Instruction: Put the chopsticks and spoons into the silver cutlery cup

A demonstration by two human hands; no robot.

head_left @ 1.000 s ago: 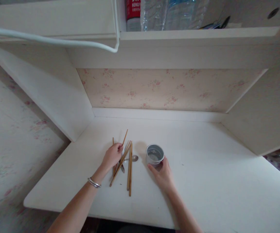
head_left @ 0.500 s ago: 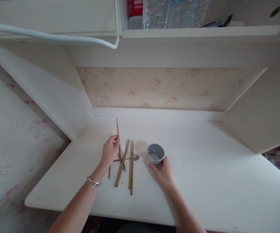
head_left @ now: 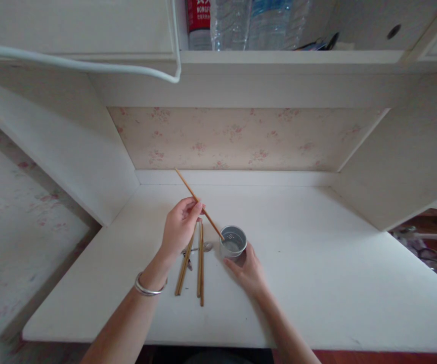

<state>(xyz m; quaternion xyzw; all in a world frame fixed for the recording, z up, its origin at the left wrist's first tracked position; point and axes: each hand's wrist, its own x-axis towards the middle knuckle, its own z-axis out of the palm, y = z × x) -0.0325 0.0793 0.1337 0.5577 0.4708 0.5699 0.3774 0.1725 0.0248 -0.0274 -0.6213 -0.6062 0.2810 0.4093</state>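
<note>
Between the fingers of my left hand (head_left: 181, 223) is a wooden chopstick (head_left: 211, 223), slanting down to the right. Its lower tip is at the left rim of a grey metal canister (head_left: 233, 254) with small holes in its bottom. My right hand (head_left: 249, 271) is wrapped round the near right side of this upright canister. Left of it, several more chopsticks (head_left: 202, 268) lie on the white desk, in two groups. A metal spoon (head_left: 208, 246) lies partly under them, along with another metal utensil (head_left: 190, 264), partly hidden.
The white desktop (head_left: 317, 273) is bounded by side panels and a low back ledge (head_left: 237, 177). Overhead, a shelf (head_left: 290, 57) holds plastic bottles (head_left: 229, 25). A white cable (head_left: 89, 67) hangs at upper left.
My left hand has moved right with the chopstick, which has swung from near upright to a slant, its tip now at the canister. My right hand keeps its hold. The view has shifted slightly.
</note>
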